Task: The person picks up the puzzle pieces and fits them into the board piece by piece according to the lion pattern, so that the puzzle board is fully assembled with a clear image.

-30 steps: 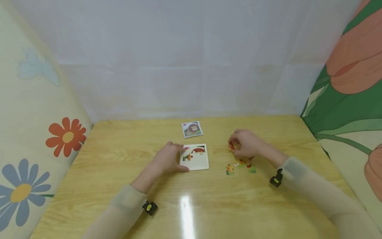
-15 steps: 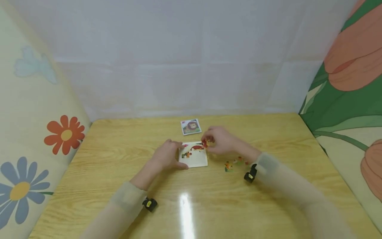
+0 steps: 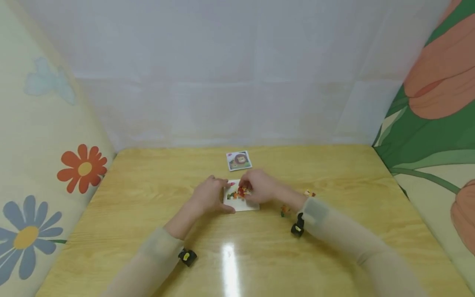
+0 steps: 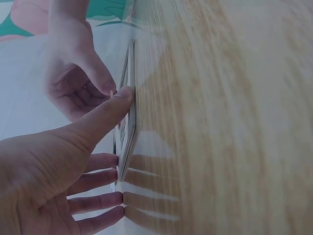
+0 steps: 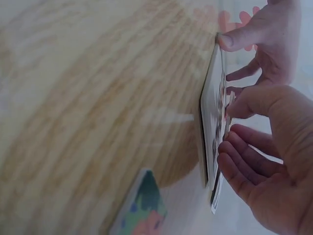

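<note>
A white square puzzle board (image 3: 248, 207) lies on the table, bearing a few colourful pieces at its left and upper part. My left hand (image 3: 208, 196) spans the board's left side, thumb at the near corner and fingers at the far one, and holds it. Over the board, my right hand (image 3: 262, 187) pinches a reddish puzzle piece (image 3: 243, 191) between thumb and fingers. In the right wrist view this piece (image 5: 230, 111) appears edge-on, close to the board's surface; whether it touches cannot be told. The right hand hides part of the board.
Behind the board lies a small lion picture card (image 3: 239, 161). Loose puzzle pieces lie to the right, one orange-green (image 3: 285, 211) and others (image 3: 309, 193) partly behind the right sleeve. A white cloth (image 3: 237, 82) hangs at the table's back edge (image 3: 315, 145).
My right hand has carried a red puzzle piece left from the loose pieces and brought it over the board. The left hand has stayed at the board's left side.
</note>
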{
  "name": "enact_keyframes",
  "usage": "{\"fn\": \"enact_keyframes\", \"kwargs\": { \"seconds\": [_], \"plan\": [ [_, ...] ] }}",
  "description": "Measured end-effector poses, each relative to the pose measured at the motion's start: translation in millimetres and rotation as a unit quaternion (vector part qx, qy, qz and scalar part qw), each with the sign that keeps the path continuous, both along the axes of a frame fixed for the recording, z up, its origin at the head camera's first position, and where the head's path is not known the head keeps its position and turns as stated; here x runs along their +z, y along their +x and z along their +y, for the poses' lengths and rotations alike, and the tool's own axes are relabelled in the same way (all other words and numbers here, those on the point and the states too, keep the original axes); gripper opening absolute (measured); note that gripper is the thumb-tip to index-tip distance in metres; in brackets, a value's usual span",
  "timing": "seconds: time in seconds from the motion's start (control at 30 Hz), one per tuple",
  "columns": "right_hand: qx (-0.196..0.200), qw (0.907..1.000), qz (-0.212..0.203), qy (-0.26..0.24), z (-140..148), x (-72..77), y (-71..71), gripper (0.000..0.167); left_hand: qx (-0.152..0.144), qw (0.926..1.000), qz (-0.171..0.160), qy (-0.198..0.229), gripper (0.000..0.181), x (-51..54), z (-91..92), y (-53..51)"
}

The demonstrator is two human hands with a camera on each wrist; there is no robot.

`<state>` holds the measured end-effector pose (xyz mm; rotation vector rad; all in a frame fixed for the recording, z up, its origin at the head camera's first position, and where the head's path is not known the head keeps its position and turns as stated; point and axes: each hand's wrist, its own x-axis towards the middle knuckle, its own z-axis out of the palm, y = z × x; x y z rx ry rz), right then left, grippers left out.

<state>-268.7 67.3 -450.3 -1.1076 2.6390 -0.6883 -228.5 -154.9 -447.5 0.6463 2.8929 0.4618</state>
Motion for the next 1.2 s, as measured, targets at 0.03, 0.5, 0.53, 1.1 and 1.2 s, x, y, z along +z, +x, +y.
{"fn": "enact_keyframes", "kwargs": {
  "seconds": [0.03, 0.5, 0.53, 1.1, 1.2],
  "plan": [
    [-0.004, 1.0, -0.004, 0.0, -1, -1.3, 1.3, 0.033, 0.001, 1.0, -0.001, -0.002, 0.09, -0.8, -0.2, 0.4],
    [-0.028, 0.9995, 0.006, 0.016, -8, 0.4, 10.1, 0.027, 0.002, 0.9999, 0.01, -0.008, 0.087, -0.9, 1.8, -4.2],
    [-0.027, 0.9995, 0.006, 0.016, -8, -0.1, 10.7, 0.026, 0.0, 0.9999, 0.01, -0.01, 0.086, -1.5, 1.9, -4.3],
    [-0.01, 0.9982, 0.04, 0.044, -10, -2.9, 15.1, 0.02, -0.011, 0.9995, 0.018, -0.022, 0.083, -4.2, 3.7, -2.8],
    [-0.004, 0.9977, 0.052, 0.044, -11, -4.0, 15.3, 0.014, -0.01, 0.9995, 0.021, -0.021, 0.082, -3.2, 2.7, -1.9]
  ]
}}
